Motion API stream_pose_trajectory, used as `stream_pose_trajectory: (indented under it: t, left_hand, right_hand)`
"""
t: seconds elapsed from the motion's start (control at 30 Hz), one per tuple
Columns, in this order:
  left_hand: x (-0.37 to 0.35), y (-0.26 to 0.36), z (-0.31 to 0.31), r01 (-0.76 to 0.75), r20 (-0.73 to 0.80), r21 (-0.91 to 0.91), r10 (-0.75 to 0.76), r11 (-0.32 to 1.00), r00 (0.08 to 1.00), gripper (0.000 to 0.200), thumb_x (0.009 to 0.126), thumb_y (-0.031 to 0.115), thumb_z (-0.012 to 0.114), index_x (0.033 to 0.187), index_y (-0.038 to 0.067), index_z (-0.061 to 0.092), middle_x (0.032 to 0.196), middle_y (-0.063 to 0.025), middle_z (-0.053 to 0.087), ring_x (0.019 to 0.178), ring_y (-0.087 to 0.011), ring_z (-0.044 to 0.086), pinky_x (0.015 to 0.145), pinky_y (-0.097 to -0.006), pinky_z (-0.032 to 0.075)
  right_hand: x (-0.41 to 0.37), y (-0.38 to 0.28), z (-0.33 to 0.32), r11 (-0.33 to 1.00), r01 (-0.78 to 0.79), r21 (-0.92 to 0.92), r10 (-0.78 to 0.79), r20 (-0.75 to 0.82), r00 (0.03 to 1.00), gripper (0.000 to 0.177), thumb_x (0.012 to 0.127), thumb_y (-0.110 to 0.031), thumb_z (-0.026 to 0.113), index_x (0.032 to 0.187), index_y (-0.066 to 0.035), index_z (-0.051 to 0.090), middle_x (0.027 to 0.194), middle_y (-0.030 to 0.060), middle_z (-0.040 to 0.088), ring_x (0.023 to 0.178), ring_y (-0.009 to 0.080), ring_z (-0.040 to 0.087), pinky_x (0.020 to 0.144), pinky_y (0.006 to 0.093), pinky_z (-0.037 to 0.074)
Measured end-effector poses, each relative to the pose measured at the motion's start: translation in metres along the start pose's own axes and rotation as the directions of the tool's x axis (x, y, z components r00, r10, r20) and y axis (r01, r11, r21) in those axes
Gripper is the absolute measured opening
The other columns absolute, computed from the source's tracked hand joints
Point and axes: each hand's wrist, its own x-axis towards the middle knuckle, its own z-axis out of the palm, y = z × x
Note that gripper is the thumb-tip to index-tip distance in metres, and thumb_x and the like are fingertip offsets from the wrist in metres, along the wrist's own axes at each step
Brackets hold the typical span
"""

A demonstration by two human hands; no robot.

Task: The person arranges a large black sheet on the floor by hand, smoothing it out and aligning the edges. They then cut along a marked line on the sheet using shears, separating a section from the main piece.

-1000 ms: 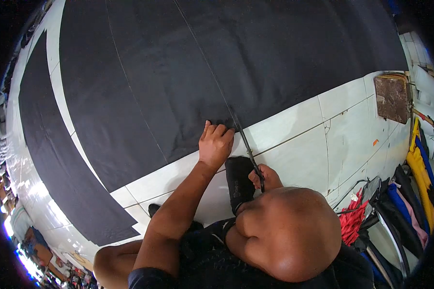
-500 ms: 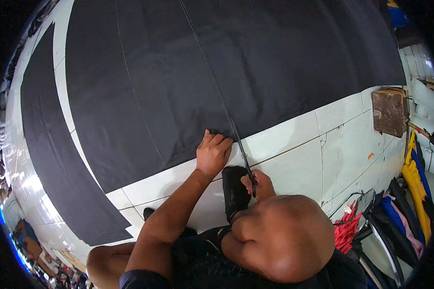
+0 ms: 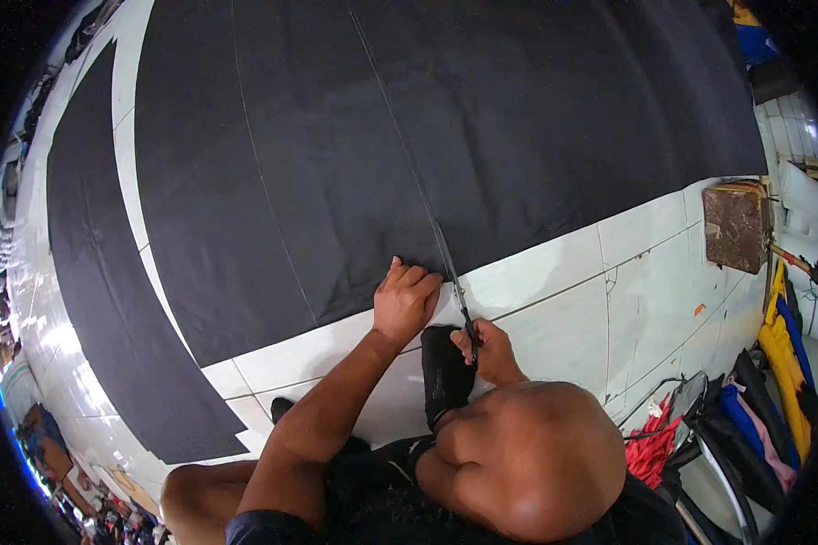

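White floor tiles [image 3: 554, 331] form the work surface; clock positions below refer to the full view, with 12 at the top. At 8 o'clock, along the outer edge, lies mixed clutter [image 3: 59, 477], too small to identify. A narrow dark strip [image 3: 91, 236] lies flat at 9 o'clock, its stepped lower end pointing toward 7. To its right, separated by a gap of bare tile, a large dark cloth [image 3: 536, 118] covers the area from 10 o'clock through 12 to about 2. Two thin pale lines run down it; the left line [image 3: 259, 173] begins at 11 o'clock, the right line [image 3: 386, 100] just before 12.

Left hand [image 3: 407, 298], at 6 o'clock near the centre: palm down, fingers on the lower edge of the cloth; whether the thumb pinches the edge cannot be determined. Scissors [image 3: 443, 254], just beside it: blades on the cloth, tip at the right line. Below the blades, a foot in a black sock [image 3: 445, 372] rests between 5 and 6 o'clock. Right hand [image 3: 493, 350], between 4 and 5: grasps the scissor handles.

A red cloth [image 3: 650, 451] lies at 4 o'clock, a brown box [image 3: 734, 232] stands near 3, and yellow fabric [image 3: 782, 341] lies just past 3.
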Motion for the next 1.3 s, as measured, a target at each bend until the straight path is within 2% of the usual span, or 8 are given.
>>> stream_pose_trajectory:
  t: [0.17,0.37,0.47,0.67,0.8,1.0,1.2,1.3]
  left_hand:
    - [0.000,-0.001,0.001,0.001,0.002,-0.003,-0.001,1.000,1.000,0.013,0.079,0.009,0.074,0.092,0.010,0.072,0.085,-0.0053,0.066,0.082,-0.0276,0.066,0.100,-0.0504,0.049]
    - [0.000,0.001,0.001,0.007,-0.009,0.002,-0.007,1.000,1.000,0.013,0.079,0.009,0.074,0.091,0.010,0.072,0.084,-0.0055,0.065,0.082,-0.0279,0.066,0.099,-0.0506,0.049]
    - [-0.001,0.000,0.004,0.009,-0.015,0.016,-0.008,1.000,1.000,0.012,0.079,0.009,0.074,0.091,0.010,0.072,0.084,-0.0053,0.065,0.082,-0.0275,0.066,0.100,-0.0507,0.049]
    - [-0.002,0.003,0.005,0.027,-0.002,0.047,-0.027,0.999,1.000,0.010,0.078,0.010,0.070,0.089,0.012,0.071,0.083,-0.0032,0.063,0.083,-0.0259,0.064,0.102,-0.0490,0.047]
    - [-0.001,0.001,0.005,0.015,0.025,0.089,-0.018,0.996,1.000,0.009,0.079,0.011,0.069,0.088,0.013,0.070,0.085,-0.0021,0.062,0.084,-0.0251,0.063,0.102,-0.0481,0.047]
    - [-0.005,0.001,0.001,-0.069,0.128,0.167,0.048,0.983,0.991,0.024,0.079,0.014,0.068,0.103,0.013,0.067,0.105,-0.0043,0.060,0.096,-0.0260,0.060,0.108,-0.0497,0.041]
    - [-0.012,-0.003,0.000,-0.150,0.255,0.209,0.094,0.966,0.962,0.036,0.080,0.021,0.067,0.114,0.009,0.064,0.117,-0.0083,0.057,0.109,-0.0266,0.055,0.114,-0.0525,0.029]
    - [-0.013,-0.004,0.000,-0.149,0.287,0.189,0.090,0.971,0.954,0.038,0.080,0.021,0.067,0.116,0.009,0.064,0.120,-0.0098,0.057,0.112,-0.0269,0.053,0.115,-0.0535,0.026]
  right_hand:
    - [0.014,-0.032,0.008,0.993,0.076,-0.085,-0.080,-0.045,0.996,0.037,0.089,-0.035,0.074,0.077,-0.003,0.059,0.063,0.0039,0.057,0.059,0.0117,0.053,0.055,0.0303,0.044]
    - [0.016,-0.038,0.005,0.999,0.015,-0.041,-0.015,-0.009,1.000,0.037,0.089,-0.033,0.074,0.076,-0.002,0.059,0.063,0.0060,0.056,0.062,0.0151,0.054,0.059,0.0333,0.045]
    - [0.021,-0.021,0.007,0.985,0.137,-0.110,-0.142,-0.040,0.989,0.038,0.089,-0.035,0.074,0.077,-0.002,0.059,0.063,0.0067,0.056,0.061,0.0164,0.055,0.059,0.0339,0.046]
    - [0.032,-0.052,0.007,0.990,0.053,-0.129,-0.058,-0.035,0.998,0.041,0.088,-0.039,0.074,0.077,-0.003,0.059,0.062,0.0072,0.057,0.060,0.0187,0.054,0.059,0.0344,0.045]
    - [0.035,-0.052,0.008,0.979,0.088,-0.184,-0.098,-0.045,0.994,0.045,0.088,-0.041,0.074,0.072,-0.003,0.056,0.061,0.0052,0.054,0.060,0.0155,0.051,0.057,0.0343,0.043]
    - [0.034,-0.055,0.010,0.992,0.074,-0.106,-0.079,-0.044,0.996,0.047,0.088,-0.042,0.074,0.071,-0.003,0.055,0.062,0.0062,0.055,0.061,0.0156,0.051,0.056,0.0352,0.043]
    - [0.049,-0.076,0.015,0.981,0.094,-0.172,-0.109,-0.077,0.991,0.053,0.087,-0.049,0.072,0.072,0.000,0.056,0.064,0.0092,0.058,0.062,0.0178,0.054,0.058,0.0363,0.045]
    - [0.056,-0.086,0.018,0.965,0.131,-0.228,-0.158,-0.108,0.981,0.046,0.088,-0.041,0.073,0.069,-0.006,0.052,0.059,-0.0006,0.052,0.054,0.0090,0.048,0.049,0.0277,0.039]
